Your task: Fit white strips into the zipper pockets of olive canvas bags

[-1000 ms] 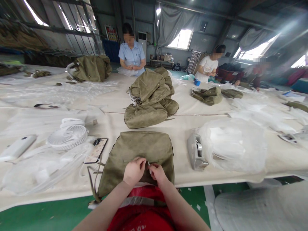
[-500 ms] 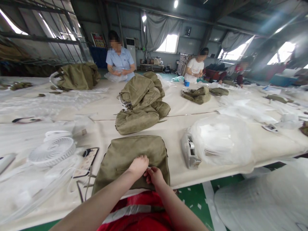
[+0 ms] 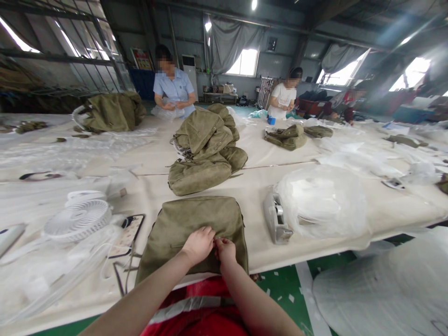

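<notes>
Head view, and straight in over red clothing (image 3: pixel 189 301), past bare forearms (image 3: pixel 150 290), down to the fingers. Left hand (image 3: pixel 200 243) back-up over the olive bag (image 3: pixel 199 212), right hand (image 3: pixel 227 251) just beside, fingers curled inward on both, tips close together. Can't tell whether gripping anything: too small, too well covered. Probably paired like that for fine work, braced against the cloth. Now to the bag itself, flat at the near edge of the table (image 3: pixel 257 219), squarely before the body, presumably for easy reach from both sides. Partly hidden under wrists and forearms, mind. Over on the left, a thin strap (image 3: pixel 118 280) beside the bag, near a patterned phone-like slab (image 3: pixel 126 240), then crumpled plastic (image 3: pixel 38 280) and a white fan (image 3: pixel 79 219), crowding that flank. Across to the right, well apart from the bag, a grey tape dispenser (image 3: pixel 275 219) up against a clear sack of white items (image 3: pixel 325 200), probably parked within reach yet out of the way. Just beyond, heaped up and blocking the middle, a pile of olive bags (image 3: pixel 206 135). Farther off, a co-worker in light blue (image 3: pixel 175 88), handling clear film (image 3: pixel 168 109), and another in white (image 3: pixel 283 95).
</notes>
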### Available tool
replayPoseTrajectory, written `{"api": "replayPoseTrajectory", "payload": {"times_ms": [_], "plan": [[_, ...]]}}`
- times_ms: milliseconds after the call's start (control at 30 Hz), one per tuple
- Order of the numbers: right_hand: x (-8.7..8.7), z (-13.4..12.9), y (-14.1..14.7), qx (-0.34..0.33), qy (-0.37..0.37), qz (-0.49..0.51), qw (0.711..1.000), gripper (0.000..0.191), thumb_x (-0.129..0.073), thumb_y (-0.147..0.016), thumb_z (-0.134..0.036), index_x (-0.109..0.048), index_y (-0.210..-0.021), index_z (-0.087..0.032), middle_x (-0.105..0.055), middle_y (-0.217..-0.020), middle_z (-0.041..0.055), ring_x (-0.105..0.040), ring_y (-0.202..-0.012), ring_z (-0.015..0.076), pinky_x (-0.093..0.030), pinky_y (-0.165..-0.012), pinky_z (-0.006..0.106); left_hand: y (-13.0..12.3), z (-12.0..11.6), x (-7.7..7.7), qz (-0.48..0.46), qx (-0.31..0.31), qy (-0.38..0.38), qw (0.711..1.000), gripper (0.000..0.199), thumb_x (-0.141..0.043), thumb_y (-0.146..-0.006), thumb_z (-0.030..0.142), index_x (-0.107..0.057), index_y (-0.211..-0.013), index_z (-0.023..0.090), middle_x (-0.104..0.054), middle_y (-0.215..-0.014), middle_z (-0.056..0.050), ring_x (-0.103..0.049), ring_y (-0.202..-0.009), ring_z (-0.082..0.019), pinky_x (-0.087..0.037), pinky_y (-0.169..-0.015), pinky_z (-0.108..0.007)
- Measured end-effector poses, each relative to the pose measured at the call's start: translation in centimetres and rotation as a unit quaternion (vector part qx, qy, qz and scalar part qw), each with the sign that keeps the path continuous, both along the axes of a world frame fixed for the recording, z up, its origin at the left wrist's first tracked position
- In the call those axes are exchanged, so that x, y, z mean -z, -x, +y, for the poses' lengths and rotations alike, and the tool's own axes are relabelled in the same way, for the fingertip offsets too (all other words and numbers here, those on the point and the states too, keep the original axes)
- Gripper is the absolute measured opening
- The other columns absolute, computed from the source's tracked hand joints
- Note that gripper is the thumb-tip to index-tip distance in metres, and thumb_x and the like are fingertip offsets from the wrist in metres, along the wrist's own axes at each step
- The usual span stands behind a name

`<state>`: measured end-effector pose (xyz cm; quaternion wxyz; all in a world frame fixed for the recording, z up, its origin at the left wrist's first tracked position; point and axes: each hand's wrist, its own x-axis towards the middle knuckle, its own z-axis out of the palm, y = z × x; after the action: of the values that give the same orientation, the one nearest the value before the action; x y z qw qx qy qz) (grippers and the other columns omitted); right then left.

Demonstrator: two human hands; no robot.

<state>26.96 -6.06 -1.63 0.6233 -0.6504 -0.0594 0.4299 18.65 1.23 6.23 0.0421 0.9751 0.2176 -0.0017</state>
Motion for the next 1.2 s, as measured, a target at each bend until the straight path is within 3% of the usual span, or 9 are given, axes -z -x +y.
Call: {"api": "replayPoseTrajectory", "payload": {"times_ms": [133, 267, 400, 533, 733, 800, 867, 1000, 1200], "plan": [[0.4, -1.6, -0.3, -0.035, -0.049, -0.065, 0.996, 0.033, -0.057, -0.073, -0.051, -0.061, -0.069, -0.018, -0.052, -0.049, -0.0039, -0.035, -0.035, 0.0094, -0.025, -0.035, 0.023, 0.1, 0.6, 0.3, -0.013, -0.039, 0.012, 0.999, 0.012, -0.048, -0.084, 0.023, -0.059, -0.088, 0.020, -0.061, -0.096, -0.007, -0.058, -0.091, -0.022, -0.048, -0.081, -0.033], [0.8, -4.0, -1.6, -0.022, -0.048, -0.193, 0.980, 0.034, -0.054, -0.076, -0.051, -0.062, -0.073, -0.018, -0.051, -0.051, -0.0033, -0.043, -0.044, 0.0114, -0.033, -0.042, 0.023, -0.1, 0.5, 1.4, -0.038, -0.077, -0.005, 0.996, 0.016, -0.050, -0.084, 0.029, -0.060, -0.089, 0.019, -0.062, -0.094, -0.009, -0.058, -0.092, -0.024, -0.048, -0.080, -0.036], [1.2, -4.9, -2.1, -0.075, -0.021, -0.156, 0.985, 0.033, -0.051, -0.078, -0.051, -0.059, -0.074, -0.019, -0.048, -0.048, -0.0049, -0.035, -0.036, 0.0098, -0.024, -0.036, 0.023, -0.7, -0.1, 3.0, -0.135, -0.097, -0.054, 0.985, 0.040, -0.055, -0.077, 0.027, -0.056, -0.114, 0.012, -0.055, -0.121, -0.016, -0.050, -0.114, -0.030, -0.041, -0.098, -0.043], [1.4, -4.5, -1.7, -0.105, -0.008, -0.183, 0.978, 0.031, -0.052, -0.078, -0.048, -0.060, -0.072, -0.018, -0.050, -0.048, -0.0036, -0.037, -0.038, 0.0101, -0.028, -0.038, 0.022, -2.3, -0.6, 4.2, -0.196, -0.114, -0.082, 0.970, 0.060, -0.060, -0.069, 0.023, -0.048, -0.125, 0.005, -0.037, -0.142, -0.022, -0.033, -0.132, -0.034, -0.023, -0.112, -0.049], [0.9, -5.1, -1.7, -0.128, 0.015, -0.253, 0.959, 0.029, -0.046, -0.084, -0.043, -0.060, -0.076, -0.019, -0.053, -0.053, -0.0014, -0.045, -0.042, 0.0127, -0.038, -0.042, 0.024, -2.2, -0.5, 3.1, -0.182, -0.080, -0.053, 0.979, 0.062, -0.058, -0.070, 0.022, -0.045, -0.130, 0.007, -0.037, -0.144, -0.019, -0.029, -0.135, -0.030, -0.018, -0.115, -0.046], [0.3, -5.5, -1.8, -0.117, 0.003, -0.350, 0.929, 0.024, -0.047, -0.085, -0.038, -0.062, -0.083, -0.019, -0.060, -0.066, 0.0026, -0.056, -0.057, 0.0164, -0.048, -0.055, 0.028, -0.2, -0.2, 2.8, -0.185, -0.066, -0.053, 0.979, 0.068, -0.059, -0.072, 0.029, -0.040, -0.134, 0.010, -0.034, -0.146, -0.018, -0.027, -0.137, -0.029, -0.016, -0.116, -0.047], [-0.4, -5.6, -1.8, -0.089, -0.022, -0.482, 0.871, 0.021, -0.051, -0.083, -0.032, -0.062, -0.094, -0.018, -0.064, -0.090, 0.0092, -0.061, -0.084, 0.0214, -0.051, -0.078, 0.035, 2.6, 0.1, 2.9, -0.191, -0.087, -0.060, 0.976, 0.079, -0.062, -0.072, 0.039, -0.032, -0.139, 0.010, -0.029, -0.148, -0.019, -0.024, -0.138, -0.031, -0.015, -0.115, -0.049], [-1.5, -4.0, -1.1, -0.070, -0.031, -0.645, 0.761, 0.041, -0.057, -0.080, -0.031, -0.053, -0.117, -0.015, -0.045, -0.130, 0.0186, -0.041, -0.123, 0.0310, -0.037, -0.101, 0.051, 7.4, 0.6, 4.5, -0.185, -0.162, -0.077, 0.966, 0.096, -0.065, -0.068, 0.054, -0.023, -0.143, 0.011, -0.023, -0.151, -0.020, -0.021, -0.139, -0.035, -0.013, -0.113, -0.054], [-1.3, -1.4, 0.0, -0.103, 0.005, -0.674, 0.732, 0.049, -0.057, -0.078, -0.030, -0.048, -0.122, -0.012, -0.036, -0.138, 0.0196, -0.031, -0.129, 0.0339, -0.027, -0.105, 0.055, 9.0, 0.4, 6.0, -0.172, -0.194, -0.085, 0.962, 0.088, -0.059, -0.073, 0.056, -0.025, -0.143, 0.015, -0.023, -0.152, -0.017, -0.019, -0.140, -0.032, -0.011, -0.114, -0.052]]}}
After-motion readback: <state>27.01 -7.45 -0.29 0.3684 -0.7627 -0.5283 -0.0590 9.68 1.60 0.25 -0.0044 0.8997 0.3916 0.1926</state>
